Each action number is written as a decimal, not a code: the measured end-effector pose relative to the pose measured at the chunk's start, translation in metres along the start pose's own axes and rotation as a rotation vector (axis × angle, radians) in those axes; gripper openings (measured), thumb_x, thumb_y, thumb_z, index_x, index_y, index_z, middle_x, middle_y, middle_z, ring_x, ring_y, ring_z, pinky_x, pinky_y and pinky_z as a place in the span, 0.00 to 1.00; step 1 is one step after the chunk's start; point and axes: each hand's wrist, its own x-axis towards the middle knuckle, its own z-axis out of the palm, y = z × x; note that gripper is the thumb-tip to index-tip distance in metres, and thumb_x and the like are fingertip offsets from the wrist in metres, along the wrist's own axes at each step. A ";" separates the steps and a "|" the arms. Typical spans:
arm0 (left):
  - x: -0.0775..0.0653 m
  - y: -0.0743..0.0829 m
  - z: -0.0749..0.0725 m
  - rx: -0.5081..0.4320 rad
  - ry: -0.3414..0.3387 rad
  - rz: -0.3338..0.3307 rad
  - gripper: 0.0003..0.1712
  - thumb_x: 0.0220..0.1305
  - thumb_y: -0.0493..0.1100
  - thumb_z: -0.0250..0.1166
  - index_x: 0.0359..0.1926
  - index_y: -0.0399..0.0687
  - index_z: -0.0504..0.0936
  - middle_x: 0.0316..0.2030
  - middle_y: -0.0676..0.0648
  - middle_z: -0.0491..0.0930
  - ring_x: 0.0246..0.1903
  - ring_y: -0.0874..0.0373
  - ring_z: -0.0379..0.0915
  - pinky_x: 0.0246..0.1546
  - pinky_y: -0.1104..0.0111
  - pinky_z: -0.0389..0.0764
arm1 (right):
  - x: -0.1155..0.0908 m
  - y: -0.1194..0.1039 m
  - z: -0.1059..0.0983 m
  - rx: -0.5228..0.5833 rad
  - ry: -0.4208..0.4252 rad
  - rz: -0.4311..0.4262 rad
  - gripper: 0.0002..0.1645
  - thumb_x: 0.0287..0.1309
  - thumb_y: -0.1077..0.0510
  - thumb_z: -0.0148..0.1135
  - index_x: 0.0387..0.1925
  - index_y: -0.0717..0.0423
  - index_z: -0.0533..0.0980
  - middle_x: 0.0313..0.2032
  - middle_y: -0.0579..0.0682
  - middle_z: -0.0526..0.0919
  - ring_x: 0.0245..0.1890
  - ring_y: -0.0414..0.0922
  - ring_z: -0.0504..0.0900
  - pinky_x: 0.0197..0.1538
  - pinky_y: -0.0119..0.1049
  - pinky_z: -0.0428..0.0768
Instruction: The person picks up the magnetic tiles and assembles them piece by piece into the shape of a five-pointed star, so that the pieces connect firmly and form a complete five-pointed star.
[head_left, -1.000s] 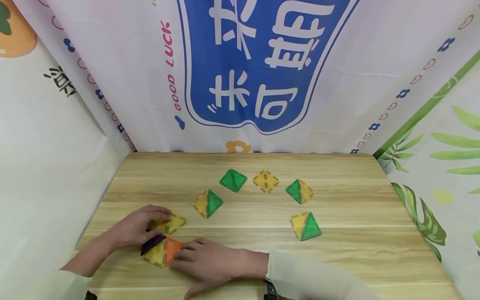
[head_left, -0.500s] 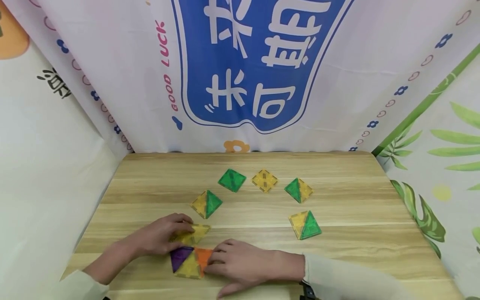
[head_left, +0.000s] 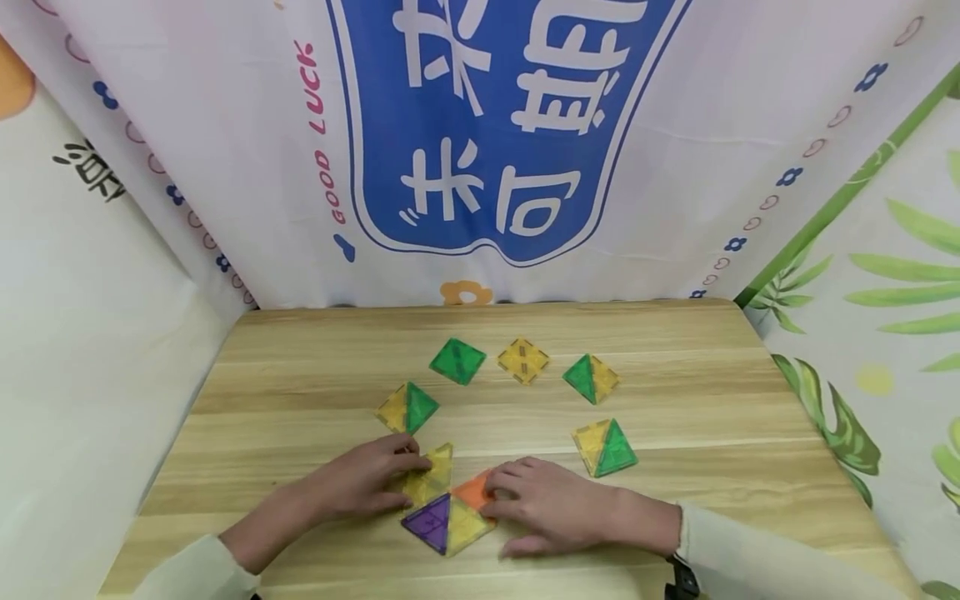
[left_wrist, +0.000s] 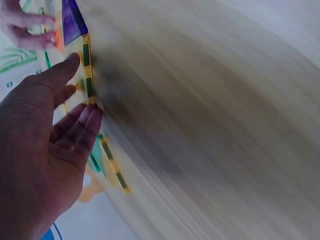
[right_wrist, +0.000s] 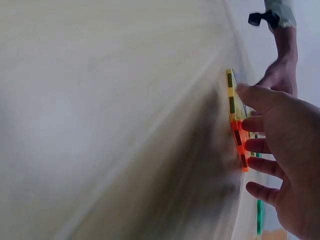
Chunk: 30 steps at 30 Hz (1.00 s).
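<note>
Flat triangular magnetic tiles form a joined cluster near the table's front middle. In the head view it has yellow tiles [head_left: 439,468] at the upper left, a purple tile [head_left: 428,524] at the lower left, another yellow tile [head_left: 467,527] and an orange tile [head_left: 472,489] at the right. My left hand [head_left: 369,477] rests on the upper-left yellow tiles, thumb and fingers [left_wrist: 90,125] at their outer edge and partly covering them. My right hand [head_left: 558,507] touches the orange tile's outer side, its fingers [right_wrist: 262,167] spread and its thumb near the yellow tile.
Beyond the cluster, an arc of tile pairs lies on the wooden table [head_left: 300,350]: yellow-green [head_left: 422,407], green [head_left: 457,361], yellow [head_left: 523,361], green-yellow [head_left: 581,378] and yellow-green [head_left: 617,450]. A printed curtain [head_left: 247,167] hangs behind the table.
Both hands have moved right across the table, and the tile cluster has slid with them from the left towards the middle, turning counterclockwise. The arc of pairs has stayed put.
</note>
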 end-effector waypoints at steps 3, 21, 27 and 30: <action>0.012 0.006 0.005 0.015 0.017 -0.030 0.28 0.65 0.48 0.77 0.62 0.43 0.85 0.51 0.49 0.79 0.46 0.63 0.76 0.45 0.67 0.83 | -0.010 0.010 -0.001 0.015 0.003 0.062 0.35 0.77 0.29 0.50 0.70 0.44 0.77 0.68 0.46 0.75 0.70 0.45 0.72 0.70 0.46 0.76; 0.054 0.019 0.016 0.005 0.171 -0.225 0.30 0.61 0.46 0.80 0.61 0.39 0.85 0.50 0.44 0.82 0.49 0.54 0.79 0.49 0.59 0.85 | -0.017 0.051 0.002 0.174 0.161 0.309 0.28 0.73 0.42 0.66 0.65 0.53 0.81 0.66 0.54 0.79 0.66 0.50 0.77 0.66 0.48 0.80; 0.062 0.016 0.014 -0.078 0.152 -0.257 0.35 0.63 0.46 0.79 0.67 0.39 0.80 0.62 0.38 0.80 0.63 0.42 0.76 0.64 0.48 0.79 | -0.005 0.048 0.009 0.312 0.263 0.491 0.33 0.67 0.47 0.73 0.67 0.58 0.78 0.67 0.59 0.78 0.66 0.54 0.76 0.66 0.52 0.80; 0.068 0.014 0.014 -0.105 0.132 -0.268 0.37 0.63 0.46 0.79 0.69 0.39 0.78 0.67 0.36 0.76 0.67 0.39 0.72 0.68 0.45 0.75 | 0.002 0.048 0.011 0.340 0.280 0.560 0.37 0.64 0.47 0.76 0.68 0.59 0.77 0.68 0.59 0.78 0.66 0.54 0.75 0.68 0.54 0.77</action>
